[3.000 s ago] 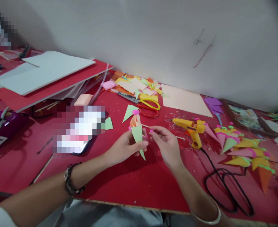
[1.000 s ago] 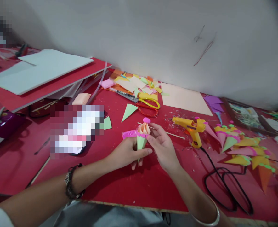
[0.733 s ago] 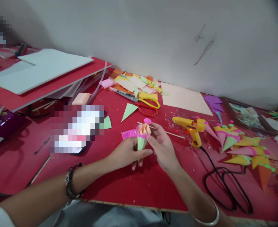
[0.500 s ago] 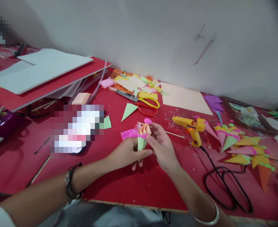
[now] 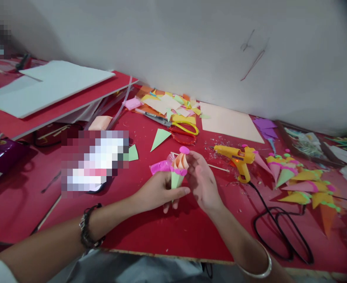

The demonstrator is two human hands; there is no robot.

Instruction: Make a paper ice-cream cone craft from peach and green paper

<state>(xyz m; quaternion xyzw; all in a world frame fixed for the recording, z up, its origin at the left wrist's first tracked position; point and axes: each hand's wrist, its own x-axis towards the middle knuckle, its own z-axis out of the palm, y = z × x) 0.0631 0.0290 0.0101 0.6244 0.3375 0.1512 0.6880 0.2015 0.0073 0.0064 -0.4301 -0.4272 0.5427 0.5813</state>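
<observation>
Upright over the red table stands a small paper ice cream cone (image 5: 177,179), light green below with a pink scalloped rim, peach swirls and a pink ball on top. My left hand (image 5: 158,190) grips its lower part between thumb and fingers. Just right of the swirls, my right hand (image 5: 204,182) is open, palm turned toward the cone with fingers spread; whether a fingertip touches it I cannot tell. Behind the left hand lies a bright pink packet (image 5: 160,167). A thin stick (image 5: 219,168) pokes out beyond the right hand.
A yellow glue gun (image 5: 236,157) with a looped black cord (image 5: 261,204) lies at right, near several finished paper cones (image 5: 309,184). Scissors (image 5: 182,129), paper scraps (image 5: 167,104) and a green triangle (image 5: 160,138) are farther back. A blurred-out phone (image 5: 98,161) sits at left.
My right hand has come away from the cone's rim and its fingers have opened, so more of the pink rim shows. The left hand keeps its hold.
</observation>
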